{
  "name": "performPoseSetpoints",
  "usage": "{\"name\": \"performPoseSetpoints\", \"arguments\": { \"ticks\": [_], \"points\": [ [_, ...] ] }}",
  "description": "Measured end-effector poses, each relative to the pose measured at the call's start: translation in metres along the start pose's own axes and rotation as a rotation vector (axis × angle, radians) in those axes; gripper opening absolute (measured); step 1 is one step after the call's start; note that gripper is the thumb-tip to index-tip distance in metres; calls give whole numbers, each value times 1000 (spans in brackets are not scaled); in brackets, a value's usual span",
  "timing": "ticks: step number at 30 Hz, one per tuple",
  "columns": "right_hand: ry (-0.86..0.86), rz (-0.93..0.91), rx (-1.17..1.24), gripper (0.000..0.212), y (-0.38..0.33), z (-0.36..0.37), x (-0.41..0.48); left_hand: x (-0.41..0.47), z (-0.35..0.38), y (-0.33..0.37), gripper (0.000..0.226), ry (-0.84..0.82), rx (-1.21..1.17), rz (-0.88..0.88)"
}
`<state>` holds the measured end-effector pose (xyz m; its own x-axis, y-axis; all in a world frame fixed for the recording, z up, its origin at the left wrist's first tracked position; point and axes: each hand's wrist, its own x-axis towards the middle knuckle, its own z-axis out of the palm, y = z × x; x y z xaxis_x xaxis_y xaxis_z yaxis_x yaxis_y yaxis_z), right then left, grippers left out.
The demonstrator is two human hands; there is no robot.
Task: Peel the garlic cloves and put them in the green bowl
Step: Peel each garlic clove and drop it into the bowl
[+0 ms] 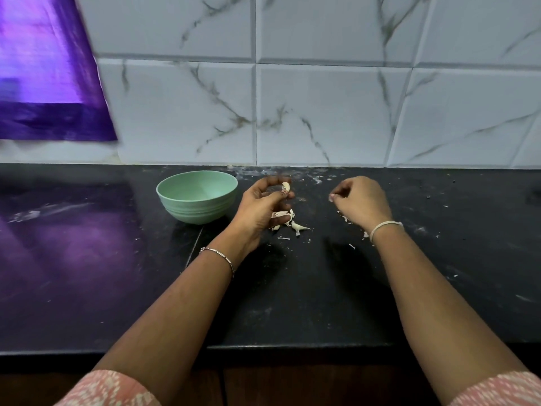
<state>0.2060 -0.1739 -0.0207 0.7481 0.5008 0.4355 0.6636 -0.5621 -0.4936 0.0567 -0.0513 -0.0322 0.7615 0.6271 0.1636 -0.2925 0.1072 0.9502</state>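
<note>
Marble-veined white tiles back a black counter (pixel 322 303), where a green bowl (pixel 196 210) stands left of centre. Just right of the bowl, the left grip (pixel 259 208) is raised and pinches a garlic clove (pixel 286 187) between thumb and fingertips, level with the bowl's rim and apart from it. Under that hand, more garlic and loose skins (pixel 288 222) lie on the counter. The right grip (pixel 363 200) hovers well apart from the clove, fingers curled inward; whether it pinches a scrap cannot be told.
</note>
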Motion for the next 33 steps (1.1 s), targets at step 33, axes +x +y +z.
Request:
{"name": "performPoseSetpoints", "arguments": {
  "ticks": [33],
  "points": [
    [76,-384,292,9,-31,29,-21,7,-1,-9,13,105,104,32]
  ]
}}
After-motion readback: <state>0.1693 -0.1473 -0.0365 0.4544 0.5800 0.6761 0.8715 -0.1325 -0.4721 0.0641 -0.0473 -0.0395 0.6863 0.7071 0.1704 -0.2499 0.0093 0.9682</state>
